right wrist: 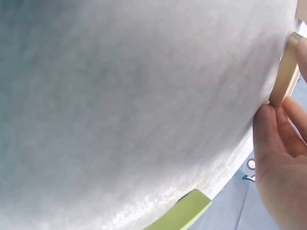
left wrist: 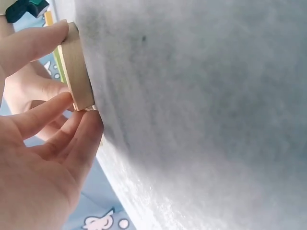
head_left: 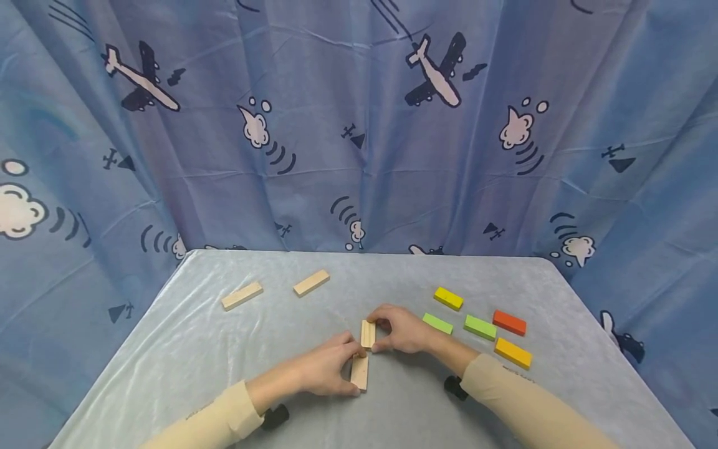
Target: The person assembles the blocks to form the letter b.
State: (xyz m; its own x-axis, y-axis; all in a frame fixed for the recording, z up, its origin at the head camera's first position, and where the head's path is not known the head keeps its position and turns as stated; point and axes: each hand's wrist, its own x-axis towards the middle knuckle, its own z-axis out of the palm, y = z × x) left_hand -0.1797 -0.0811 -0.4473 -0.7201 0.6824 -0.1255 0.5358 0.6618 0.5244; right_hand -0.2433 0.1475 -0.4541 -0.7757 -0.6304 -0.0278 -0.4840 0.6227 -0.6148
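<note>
Near wooden block (head_left: pixel 359 374), head view: on tabletop (head_left: pixel 291 327), pinched by left hand (head_left: pixel 326 366), fingers partly closed. Just beyond near wooden block: far wooden block (head_left: pixel 367 335), pinched likewise by right hand (head_left: pixel 402 330); whether blocks touch, impossible to tell. Rightward of near wooden block: yellow block (head_left: pixel 448 298), green blocks (head_left: pixel 480 327), red block (head_left: pixel 509 322), orange block (head_left: pixel 513 353); beyond and left, loose wooden blocks (head_left: pixel 311 283). Left wrist view: thumb at one end of near wooden block, fingertips at other. Right wrist view: far wooden block between thumb and fingertips.
</note>
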